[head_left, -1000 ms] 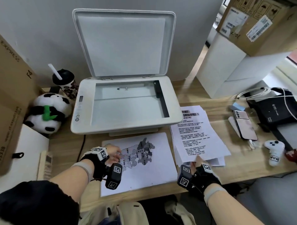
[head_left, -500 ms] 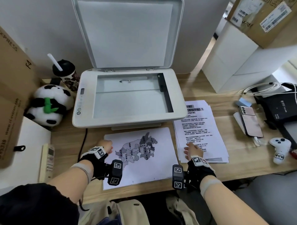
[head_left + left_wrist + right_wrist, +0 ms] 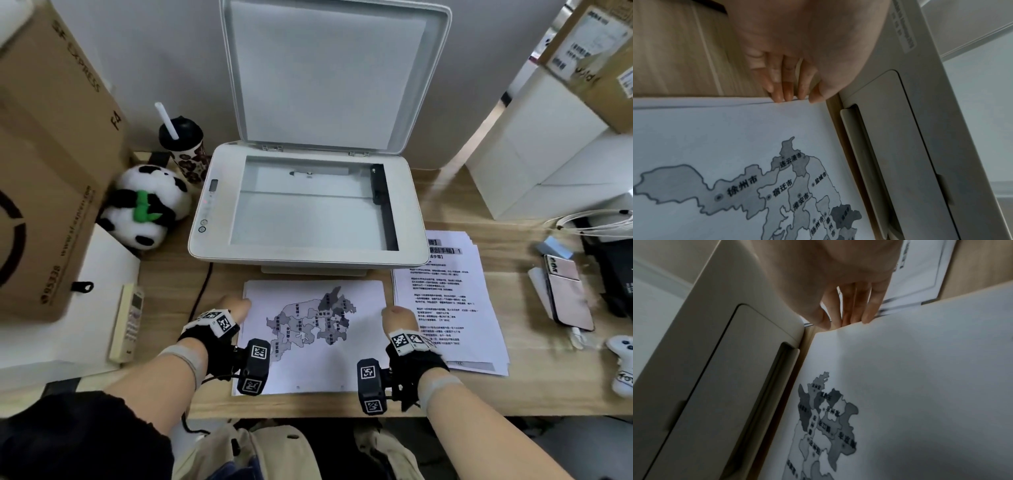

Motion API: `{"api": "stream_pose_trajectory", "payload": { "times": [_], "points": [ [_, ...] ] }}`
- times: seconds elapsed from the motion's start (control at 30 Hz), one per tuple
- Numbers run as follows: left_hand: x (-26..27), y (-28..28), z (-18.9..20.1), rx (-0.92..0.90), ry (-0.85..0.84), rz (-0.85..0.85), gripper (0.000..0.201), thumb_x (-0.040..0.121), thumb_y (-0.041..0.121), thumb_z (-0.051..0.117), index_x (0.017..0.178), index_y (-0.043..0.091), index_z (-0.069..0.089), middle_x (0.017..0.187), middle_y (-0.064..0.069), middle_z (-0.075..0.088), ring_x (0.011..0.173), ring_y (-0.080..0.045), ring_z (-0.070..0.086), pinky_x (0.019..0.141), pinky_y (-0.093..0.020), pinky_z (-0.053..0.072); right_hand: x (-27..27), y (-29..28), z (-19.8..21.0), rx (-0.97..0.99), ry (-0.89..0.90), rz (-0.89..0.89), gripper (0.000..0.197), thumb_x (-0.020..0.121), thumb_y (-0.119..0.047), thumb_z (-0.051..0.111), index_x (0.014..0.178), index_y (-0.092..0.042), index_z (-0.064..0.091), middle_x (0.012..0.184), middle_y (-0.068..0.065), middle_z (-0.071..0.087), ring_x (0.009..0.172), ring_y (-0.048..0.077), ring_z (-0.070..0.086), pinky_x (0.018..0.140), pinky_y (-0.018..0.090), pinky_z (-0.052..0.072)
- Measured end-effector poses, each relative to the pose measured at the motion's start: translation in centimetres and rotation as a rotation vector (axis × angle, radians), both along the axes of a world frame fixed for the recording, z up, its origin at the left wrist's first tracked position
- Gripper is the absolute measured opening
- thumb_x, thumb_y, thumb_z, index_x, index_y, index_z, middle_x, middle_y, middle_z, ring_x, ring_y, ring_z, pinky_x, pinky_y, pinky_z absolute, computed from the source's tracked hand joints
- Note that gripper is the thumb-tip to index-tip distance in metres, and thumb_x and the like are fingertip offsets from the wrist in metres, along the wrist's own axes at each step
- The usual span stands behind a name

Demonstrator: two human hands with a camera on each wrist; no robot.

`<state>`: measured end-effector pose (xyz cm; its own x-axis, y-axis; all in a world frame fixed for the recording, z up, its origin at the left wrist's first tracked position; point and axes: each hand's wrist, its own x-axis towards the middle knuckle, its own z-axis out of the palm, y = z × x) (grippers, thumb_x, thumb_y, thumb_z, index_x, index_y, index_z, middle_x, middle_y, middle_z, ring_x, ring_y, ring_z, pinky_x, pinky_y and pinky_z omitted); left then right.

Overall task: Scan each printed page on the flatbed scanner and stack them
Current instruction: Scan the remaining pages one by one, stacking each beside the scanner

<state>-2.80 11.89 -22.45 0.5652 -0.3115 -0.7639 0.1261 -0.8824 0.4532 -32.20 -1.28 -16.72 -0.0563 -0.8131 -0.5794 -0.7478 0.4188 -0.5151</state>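
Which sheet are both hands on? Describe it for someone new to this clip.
Find the white flatbed scanner with its lid raised. Directly before it on the wooden desk lies the white map-printed sheet. Unlike the text-only paper stack at its right, it shows grey shaded regions.

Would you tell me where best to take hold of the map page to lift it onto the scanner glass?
Probably by its two short side edges, one hand from each side: the map page lies flat on the desk, and left fingers and right fingers already meet those edges.

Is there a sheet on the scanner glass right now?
No. The scanner glass is bare under the raised lid; the map page lies on the desk in front.
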Motion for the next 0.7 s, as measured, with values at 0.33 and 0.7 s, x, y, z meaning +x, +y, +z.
{"api": "stream_pose_trajectory", "payload": {
  "times": [0.33, 0.7],
  "points": [
    [-0.9, 1.1, 3.7, -0.015, -0.078, -0.196, 0.013, 0.084, 0.011, 0.062, 0.074, 0.003, 0.06, 0.085, -0.016, 0.058, 0.082, -0.029, 0.057, 0.073, -0.03, 0.042, 0.0, -0.4, 1.1, -0.011, 0.049, 0.058, 0.03, 0.089, -0.009, 0.047, 0.107, 0.01, 0.063, 0.112, 0.028, 0.063, 0.099, 0.039, 0.06, 0.086, 0.037, 0.049],
    [-1.7, 1.6, 6.0, -0.069, -0.165, -0.26, 0.031, 0.075, 0.029, 0.078, 0.07, 0.009, 0.055, 0.074, -0.001, 0.053, 0.083, -0.021, 0.053, 0.077, -0.025, 0.038, -0.5, -0.5, 1.9, -0.028, -0.055, -0.08, 0.038, 0.089, -0.019, 0.06, 0.125, -0.007, 0.057, 0.123, 0.013, 0.061, 0.111, 0.03, 0.057, 0.089, 0.029, 0.041]
  ]
}}
